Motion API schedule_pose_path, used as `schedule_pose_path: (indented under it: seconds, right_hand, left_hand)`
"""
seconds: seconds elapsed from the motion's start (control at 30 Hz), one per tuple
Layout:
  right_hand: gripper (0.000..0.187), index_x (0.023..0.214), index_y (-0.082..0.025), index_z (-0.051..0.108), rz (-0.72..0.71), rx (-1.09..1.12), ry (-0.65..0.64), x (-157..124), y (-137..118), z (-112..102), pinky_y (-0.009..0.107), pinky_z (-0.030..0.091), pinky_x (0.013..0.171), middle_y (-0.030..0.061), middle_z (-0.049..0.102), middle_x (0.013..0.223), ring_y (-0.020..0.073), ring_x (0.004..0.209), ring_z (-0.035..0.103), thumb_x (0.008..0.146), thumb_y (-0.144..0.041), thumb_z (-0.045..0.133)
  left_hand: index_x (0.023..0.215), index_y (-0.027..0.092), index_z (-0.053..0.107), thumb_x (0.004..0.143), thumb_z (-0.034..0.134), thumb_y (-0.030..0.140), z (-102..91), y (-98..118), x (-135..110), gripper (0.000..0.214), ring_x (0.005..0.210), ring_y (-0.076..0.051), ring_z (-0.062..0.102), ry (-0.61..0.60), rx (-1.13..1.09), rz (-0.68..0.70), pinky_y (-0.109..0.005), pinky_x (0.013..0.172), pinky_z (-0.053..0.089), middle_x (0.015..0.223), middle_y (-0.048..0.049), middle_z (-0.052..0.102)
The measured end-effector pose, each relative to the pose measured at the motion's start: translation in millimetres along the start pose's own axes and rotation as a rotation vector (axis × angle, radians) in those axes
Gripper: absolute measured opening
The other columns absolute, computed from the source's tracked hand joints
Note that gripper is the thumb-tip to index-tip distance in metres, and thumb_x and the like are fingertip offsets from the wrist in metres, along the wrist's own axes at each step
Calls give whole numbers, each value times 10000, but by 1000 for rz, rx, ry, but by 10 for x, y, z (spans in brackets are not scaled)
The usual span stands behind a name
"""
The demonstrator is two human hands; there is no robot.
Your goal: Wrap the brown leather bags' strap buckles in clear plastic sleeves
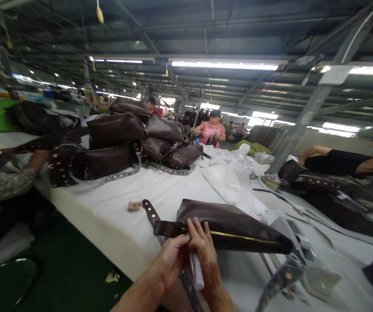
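A dark brown leather handbag (218, 216) lies on its side on the white-covered table, its gold zipper (244, 236) facing me. My left hand (170, 262) is closed at the bag's near left end, thumb and fingers pinched beside the zipper's end; the exact spot gripped is hidden. Beside it, my right hand (204, 255) rests its outstretched, slightly spread fingers against the bag; its thumb is out of sight. A folded white piece (197, 272) sticks out between my hands. One studded strap (150, 211) extends left, while a plastic-wrapped strap (280, 277) hangs at the right.
Several similar brown bags (118, 134) are piled at the back left. Clear plastic wrapping (235, 173) lies behind my bag, with a small brown lump (134, 206) to its left. Co-workers' arms reach in at left (7, 177) and right (332, 160). A grey post (303, 117) rises at right.
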State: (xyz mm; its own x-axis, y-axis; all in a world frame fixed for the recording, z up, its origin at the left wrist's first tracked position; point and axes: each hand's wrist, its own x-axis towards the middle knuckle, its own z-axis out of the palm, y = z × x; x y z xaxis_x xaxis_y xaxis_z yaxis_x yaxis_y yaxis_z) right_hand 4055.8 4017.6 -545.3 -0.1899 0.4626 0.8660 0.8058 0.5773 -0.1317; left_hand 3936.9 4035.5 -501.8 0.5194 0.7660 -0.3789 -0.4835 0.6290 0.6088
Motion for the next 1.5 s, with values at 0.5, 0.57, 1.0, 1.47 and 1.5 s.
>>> schedule_pose_path:
  seconds: [0.5,0.57,1.0,1.47,1.5]
  right_hand:
    - [787,1474,-141,240,145,182,-439,-272,-98,66,550,347,1118,138,432,1457,248,1384,350,710,8,357]
    - [748,1428,-152,345,148,208,-481,-273,-71,52,499,421,1079,127,487,1418,233,1344,417,698,12,355]
    - [206,899,-213,659,-84,-153,-473,47,152,117,471,414,1033,87,589,1323,252,1226,520,903,-135,468]
    - [240,1008,-273,688,-88,-185,-461,-106,134,224,466,387,1046,81,554,1364,251,1218,520,903,-149,512]
    - [247,1012,-275,686,-82,-184,-457,-105,130,228,464,388,1045,79,552,1365,250,1218,518,904,-148,505]
  left_hand:
    - [660,148,557,554,689,251,-541,-1,236,198,472,-113,520,16,233,-30,-258,531,442,532,23,552]
    - [656,140,557,564,670,249,-612,-12,260,182,483,-123,538,11,246,-57,-269,539,454,539,8,556]
    - [678,124,588,684,718,440,-834,-120,277,341,431,-73,499,51,400,76,-163,387,348,588,-26,617]
    - [771,132,569,734,682,279,-900,-66,344,189,541,-150,618,108,344,-66,-294,575,509,647,-29,631]
    - [770,140,555,735,679,273,-891,-67,358,185,542,-149,617,116,338,-61,-293,578,509,636,-18,622]
